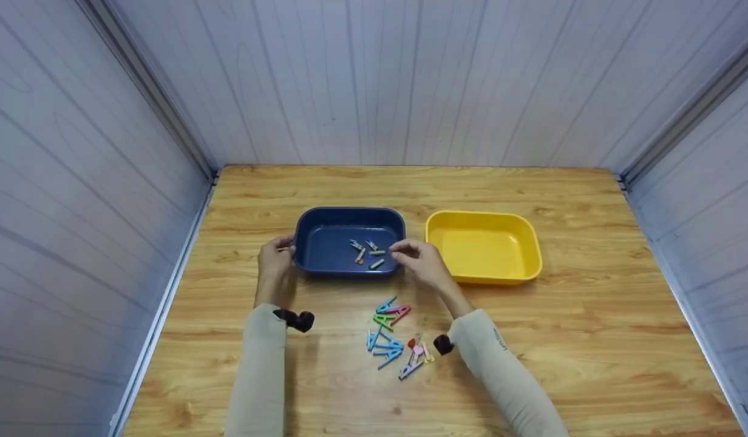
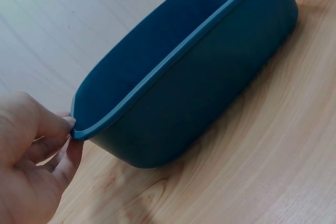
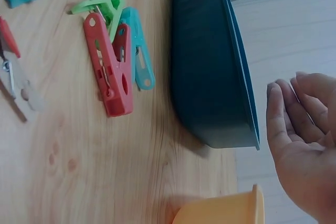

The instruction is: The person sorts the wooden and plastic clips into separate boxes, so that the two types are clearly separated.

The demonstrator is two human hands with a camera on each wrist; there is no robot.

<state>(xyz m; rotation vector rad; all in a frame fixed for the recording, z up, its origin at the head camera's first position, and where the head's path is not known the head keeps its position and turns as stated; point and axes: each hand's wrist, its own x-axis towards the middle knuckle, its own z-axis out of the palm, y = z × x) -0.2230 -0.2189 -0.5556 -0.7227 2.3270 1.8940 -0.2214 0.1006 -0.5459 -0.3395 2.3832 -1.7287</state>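
Note:
My left hand (image 1: 273, 263) pinches the left end of a dark blue plastic tub (image 1: 348, 274); in the left wrist view the thumb and fingers grip its rim (image 2: 84, 132). Several small wooden clothespins (image 1: 359, 256) lie inside, toward the tub's right side. Over at the tub's right end hovers my right hand (image 1: 424, 262), its fingertips close to the rim. Its fingers (image 3: 275, 108) are loosely bent in the right wrist view, and nothing shows between them.
A yellow tub (image 1: 483, 280) stands right of the blue one. In front lie plastic clothespins, among them a red clothespin (image 3: 111, 72), a green clothespin (image 3: 107, 10) and blue ones (image 1: 389, 352). Beside these are small decorated clothespins (image 1: 418, 351). White panels (image 1: 374, 85) enclose the wooden table.

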